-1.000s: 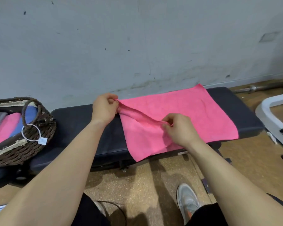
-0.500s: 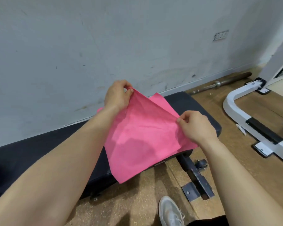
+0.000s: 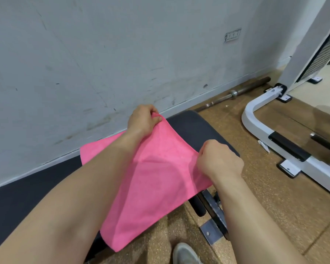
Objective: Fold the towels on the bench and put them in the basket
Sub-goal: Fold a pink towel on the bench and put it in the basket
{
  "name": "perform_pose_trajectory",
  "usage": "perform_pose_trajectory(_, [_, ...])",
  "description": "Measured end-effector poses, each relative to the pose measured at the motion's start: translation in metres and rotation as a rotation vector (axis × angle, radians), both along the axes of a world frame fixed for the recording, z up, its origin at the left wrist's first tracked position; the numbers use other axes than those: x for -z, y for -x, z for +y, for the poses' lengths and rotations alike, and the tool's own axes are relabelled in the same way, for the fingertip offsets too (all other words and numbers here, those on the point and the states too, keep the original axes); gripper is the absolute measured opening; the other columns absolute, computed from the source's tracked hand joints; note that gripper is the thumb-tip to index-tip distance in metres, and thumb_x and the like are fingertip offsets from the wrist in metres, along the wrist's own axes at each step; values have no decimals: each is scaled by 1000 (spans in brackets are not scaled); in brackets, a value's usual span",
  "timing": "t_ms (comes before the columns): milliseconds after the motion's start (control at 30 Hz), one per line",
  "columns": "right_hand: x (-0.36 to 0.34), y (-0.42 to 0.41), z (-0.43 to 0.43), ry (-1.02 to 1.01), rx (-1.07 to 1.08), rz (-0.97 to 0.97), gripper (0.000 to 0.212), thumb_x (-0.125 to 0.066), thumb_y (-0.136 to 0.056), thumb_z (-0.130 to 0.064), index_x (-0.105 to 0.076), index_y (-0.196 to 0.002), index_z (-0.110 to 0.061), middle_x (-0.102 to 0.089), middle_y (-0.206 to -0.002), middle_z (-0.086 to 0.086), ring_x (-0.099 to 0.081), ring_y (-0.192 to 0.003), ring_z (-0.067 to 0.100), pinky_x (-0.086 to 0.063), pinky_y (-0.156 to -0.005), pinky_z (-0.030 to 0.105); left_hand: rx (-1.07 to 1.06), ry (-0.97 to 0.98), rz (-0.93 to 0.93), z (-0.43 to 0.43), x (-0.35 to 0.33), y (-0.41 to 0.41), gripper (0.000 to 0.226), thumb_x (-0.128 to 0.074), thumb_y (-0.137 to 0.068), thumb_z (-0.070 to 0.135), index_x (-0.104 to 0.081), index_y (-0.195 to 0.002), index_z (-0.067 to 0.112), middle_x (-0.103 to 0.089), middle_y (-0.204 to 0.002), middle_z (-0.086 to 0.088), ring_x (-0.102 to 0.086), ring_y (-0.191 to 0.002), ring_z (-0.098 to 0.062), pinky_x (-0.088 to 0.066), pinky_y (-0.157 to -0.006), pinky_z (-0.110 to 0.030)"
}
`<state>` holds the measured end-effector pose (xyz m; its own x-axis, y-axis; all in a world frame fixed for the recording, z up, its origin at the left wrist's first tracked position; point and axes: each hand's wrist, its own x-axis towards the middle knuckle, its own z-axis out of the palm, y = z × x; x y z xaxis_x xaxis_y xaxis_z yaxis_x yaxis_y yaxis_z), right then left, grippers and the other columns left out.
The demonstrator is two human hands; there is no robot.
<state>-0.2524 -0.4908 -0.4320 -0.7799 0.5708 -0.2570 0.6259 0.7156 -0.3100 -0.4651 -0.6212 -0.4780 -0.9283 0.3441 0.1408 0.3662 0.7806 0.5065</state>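
Pink towel point(image 3: 156, 180) lies on the table point(image 3: 191, 124), near edge hanging over. Left hand point(image 3: 144, 120) pinches the far corner, right hand point(image 3: 220, 159) the right corner. First fold likely underway, unfinished. Basket out of view; transfer not yet done.

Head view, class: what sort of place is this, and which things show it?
Probably a gym: a padded black bench, a barbell lying by the wall, and a white exercise machine frame.
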Motion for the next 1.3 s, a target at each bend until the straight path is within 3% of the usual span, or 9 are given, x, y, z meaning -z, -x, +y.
perform_pose_trajectory(167, [5, 4, 2, -34, -12, 2, 24, -47, -72, -3, -58, -86, -19, -58, -95, 4, -55, -78, 27, -42, -66, 33, -20, -54, -150, 8, 14, 6, 35, -77, -83, 32, -55, -106, 16, -66, -106, -8, -59, -100, -29, -48, -86, -38])
perform_pose_trajectory(300, [10, 11, 2, 13, -35, 97, 21, -51, -82, -14, -57, -100, -22, -55, -107, 3, -57, -96, 28, -50, -77, 39, -35, -199, -147, 6, 4, -2, 44, -83, -76, 25, -51, -106, 18, -58, -84, 3, -57, -83, -21, -47, -75, -32])
perform_pose_trajectory(400, [11, 18, -7, 111, -106, 218, 28, -52, -91, -25, -57, -118, -27, -52, -118, 3, -55, -109, 28, -50, -88, 45, -1, -300, -162, -6, -12, -24, 39, -87, -71, 19, -57, -96, 20, -54, -75, 10, -51, -68, -8, -38, -57, -12])
perform_pose_trajectory(600, [-7, 28, -46, 200, -406, 514, 44, -54, -96, -33, -51, -140, -31, -45, -142, -7, -42, -129, 21, -40, -105, 44, 115, -384, -223, -54, -39, -93, 34, -87, -70, 9, -56, -70, 22, -47, -56, 12, -40, -45, 2, -31, -48, -11])
perform_pose_trajectory(733, [-10, 28, -70, 294, -513, 529, 20, -59, -92, -37, -66, -111, -36, -68, -109, -15, -61, -106, 13, -47, -94, 40, 80, -482, -275, -88, -49, -127, 33, -77, -73, -7, -55, -72, 18, -49, -60, 7, -41, -47, 2, -35, -49, -13])
perform_pose_trajectory(900, [-7, 23, -85, 478, -533, 553, 11, -70, -88, -35, -70, -82, -25, -69, -71, -6, -60, -66, 5, -49, -63, 27, 83, -689, -415, -124, -51, -153, 31, -77, -80, -4, -59, -104, 5, -69, -83, -8, -67, -67, -9, -55, -64, -20])
perform_pose_trajectory(1033, [-5, 22, -89, 604, -503, 576, 11, -71, -89, -30, -72, -81, -23, -68, -74, 4, -54, -64, 6, -43, -63, 27, 31, -781, -424, -135, -50, -160, 20, -69, -88, -2, -61, -106, -5, -69, -80, -15, -66, -68, -12, -53, -65, -20])
perform_pose_trajectory(1167, [-8, 23, -95, 722, -483, 572, 9, -70, -89, -28, -74, -84, -22, -73, -83, 4, -65, -77, 17, -49, -75, 32, -12, -778, -393, -139, -52, -161, 14, -73, -87, 4, -64, -97, 1, -66, -78, -14, -60, -70, -17, -50, -66, -22])
perform_pose_trajectory(1300, [-11, 26, -94, 765, -435, 576, 12, -66, -90, -19, -74, -81, -19, -74, -84, -2, -62, -75, 3, -46, -74, 24, 16, -767, -347, -140, -56, -159, 14, -75, -84, 2, -65, -87, 12, -67, -80, -3, -61, -70, -13, -51, -69, -23])
